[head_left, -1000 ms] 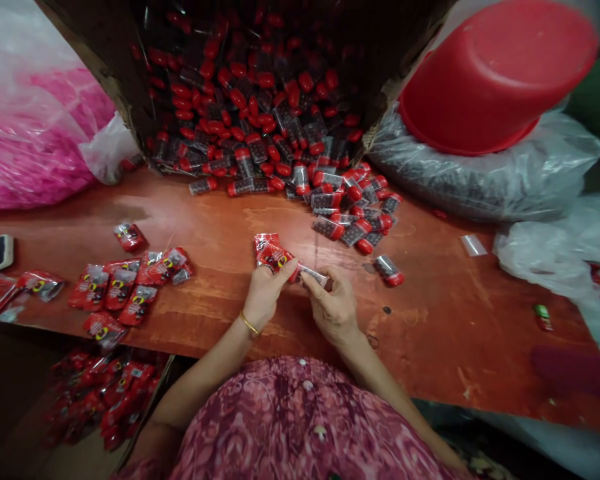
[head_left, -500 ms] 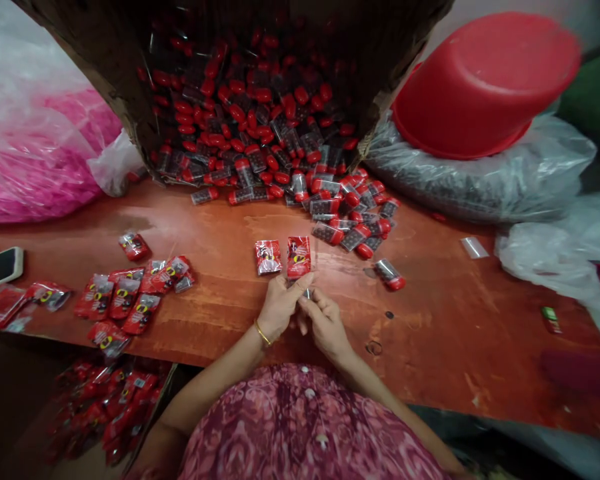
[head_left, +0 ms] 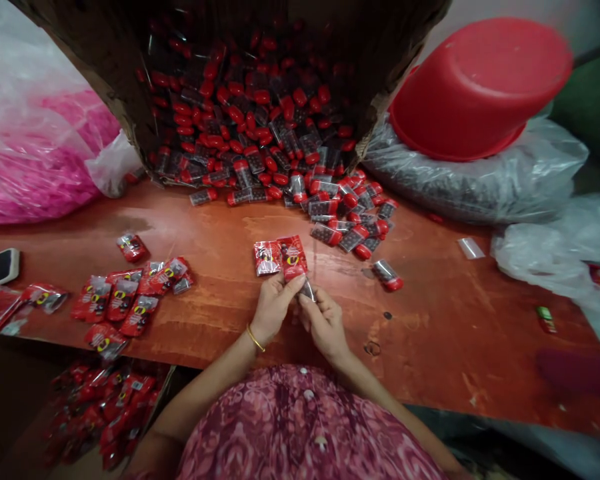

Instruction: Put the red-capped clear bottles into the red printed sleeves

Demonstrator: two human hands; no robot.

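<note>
Left hand (head_left: 274, 309), right hand (head_left: 326, 325) pinch clear packet (head_left: 307, 289), red labels (head_left: 293, 257) unreadable

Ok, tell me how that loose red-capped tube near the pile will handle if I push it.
The red-capped tube will probably roll, since it lies on its side on the flat table and looks round. Its clear walls look stiff rather than floppy. Packed with dark pieces, it may feel fairly solid, though its weight can't be seen.

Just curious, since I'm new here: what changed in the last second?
The left hand and right hand have set two red packets down on the table and now pinch a small clear piece between them. The heap of capped tubes stayed as it was.
</note>
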